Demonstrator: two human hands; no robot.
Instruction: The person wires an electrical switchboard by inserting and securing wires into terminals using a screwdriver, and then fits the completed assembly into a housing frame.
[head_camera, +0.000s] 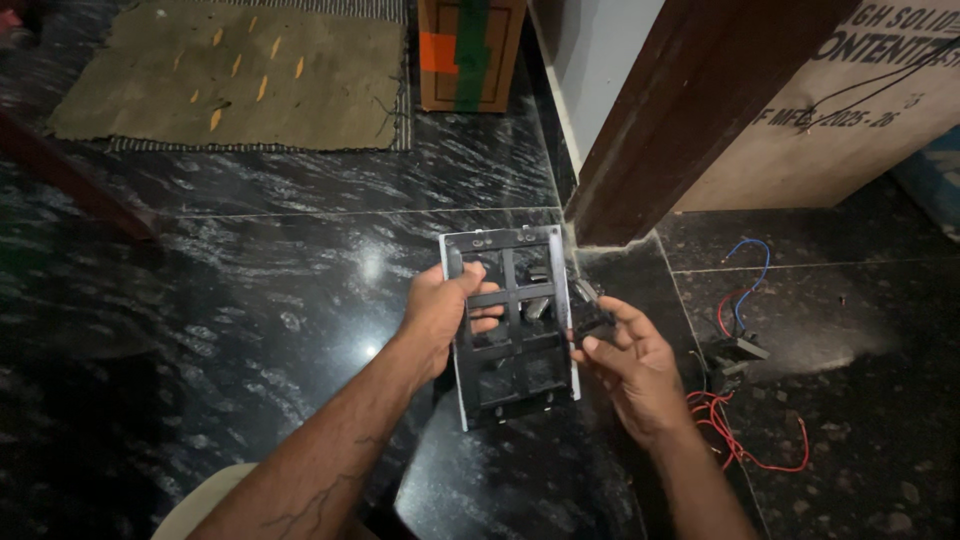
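A: Which way does the frame run?

B: The switch frame (512, 325) stands on its long axis, top edge toward the dark wooden post (690, 110) and bottom edge toward the person. It leans a little, its upper end tipped left of the post's foot.

A: What does it look like?

B: A flat rectangular plate, pale metal round the rim, with black crossbars dividing it into open windows. Small screws show along the top strip.

A: Where is it?

B: Held above the black marbled floor (250, 300), just below and left of the post's base.

A: And the hands?

B: The left hand (440, 310) grips the frame's left edge, fingers curled through a window and round a crossbar. The right hand (625, 365) is at the frame's right edge, fingers partly spread, thumb and forefinger pinching a small black part (590, 315) against it.

A: Anything else near the post?

B: Red and blue wires (735, 400) lie on the floor to its right, and a cardboard box (850, 110) leans behind it. A brown mat (235, 75) lies far left of it.
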